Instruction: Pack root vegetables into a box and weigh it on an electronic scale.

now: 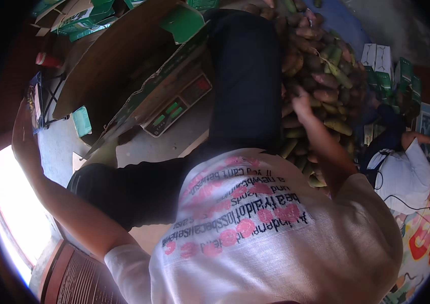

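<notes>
Showing brown, pink and green, produce (325, 79) lies heaped.

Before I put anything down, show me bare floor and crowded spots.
Bare grey floor shows left of the small teal block, and between the grey panel with green windows and the outstretched dark trouser leg. Crowded: the heap of reddish-brown and green tubers at the right hand.

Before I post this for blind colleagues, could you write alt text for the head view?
A bare right hand reaches to a heap of brown and green produce; the left hand is left of an open cardboard box.
</notes>
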Action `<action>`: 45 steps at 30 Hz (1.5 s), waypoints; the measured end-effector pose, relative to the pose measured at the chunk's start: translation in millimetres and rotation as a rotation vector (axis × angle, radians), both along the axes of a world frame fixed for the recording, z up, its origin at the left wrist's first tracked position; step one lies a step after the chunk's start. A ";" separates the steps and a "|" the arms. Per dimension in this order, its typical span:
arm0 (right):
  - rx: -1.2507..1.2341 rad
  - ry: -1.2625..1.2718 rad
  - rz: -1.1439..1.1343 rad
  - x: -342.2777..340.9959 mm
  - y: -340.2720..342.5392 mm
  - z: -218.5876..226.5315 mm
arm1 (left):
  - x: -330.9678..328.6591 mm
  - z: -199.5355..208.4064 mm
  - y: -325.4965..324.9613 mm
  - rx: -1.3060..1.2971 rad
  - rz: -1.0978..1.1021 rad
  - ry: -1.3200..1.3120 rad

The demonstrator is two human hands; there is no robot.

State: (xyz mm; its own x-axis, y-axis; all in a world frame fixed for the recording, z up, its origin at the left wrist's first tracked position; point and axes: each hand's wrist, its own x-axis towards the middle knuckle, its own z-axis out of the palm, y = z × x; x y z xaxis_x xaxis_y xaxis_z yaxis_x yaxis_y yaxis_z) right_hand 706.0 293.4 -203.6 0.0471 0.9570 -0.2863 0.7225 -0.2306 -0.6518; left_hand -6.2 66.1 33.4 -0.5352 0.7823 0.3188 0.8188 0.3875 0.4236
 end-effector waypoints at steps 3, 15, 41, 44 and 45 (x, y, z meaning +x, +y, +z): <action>-0.192 -0.066 0.495 74.5 -91.7 -86.5 | 14.4 -3.4 -9.8 -0.044 0.087 -0.067; -0.446 -0.319 0.319 95.0 -48.3 -95.8 | 81.5 -18.7 -123.8 -0.095 0.401 -0.673; -0.570 0.044 0.009 172.7 -120.5 -320.6 | 54.5 -64.8 -167.8 -0.151 0.362 -0.694; -0.540 -0.026 0.143 145.1 -118.3 -308.8 | 56.9 -56.5 -148.7 -0.213 0.345 -0.626; -0.490 -0.118 0.206 162.0 -112.6 -290.6 | 57.7 -59.8 -113.3 -0.270 0.314 -0.575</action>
